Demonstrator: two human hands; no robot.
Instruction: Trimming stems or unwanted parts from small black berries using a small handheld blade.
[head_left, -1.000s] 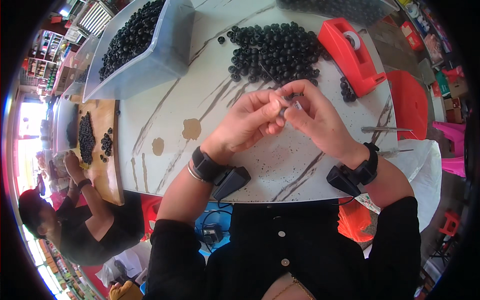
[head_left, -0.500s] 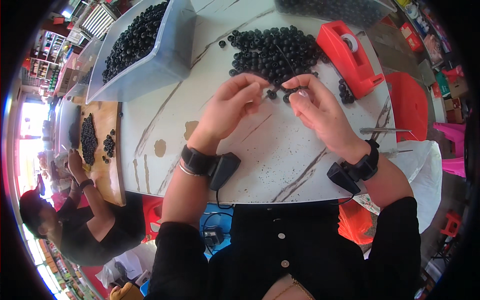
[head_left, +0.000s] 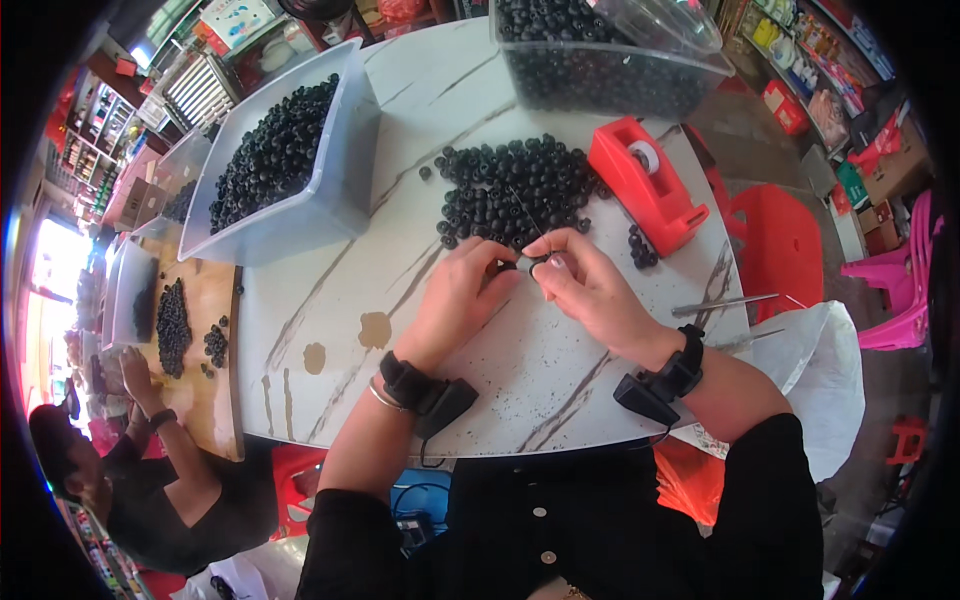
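Observation:
Just this side of a pile of black beads (head_left: 520, 185), my two hands are close together over the white marbled table (head_left: 430, 75). Pinched in the fingers of my left hand (head_left: 455, 305) is a small black bead (head_left: 506, 266). My right hand (head_left: 605, 300) is closed on a thin dark cord (head_left: 525, 210), whose free length rises over the pile. A round black piece (head_left: 538, 264), probably a bead, shows at the right fingertips. Fingers partly hide where cord and beads meet.
Black beads fill a translucent bin (head_left: 345, 190) at left and a clear box (head_left: 610, 75) at the back. A red tape dispenser (head_left: 640, 190) stands right of the pile, with metal scissors or tweezers (head_left: 725, 304) nearer. Another person (head_left: 180, 490) works at a wooden table (head_left: 215, 410) on the left.
My hands have drawn nearer each other, and a black bead now shows in my left fingers. The whole view has shifted, bringing more of the back box into sight.

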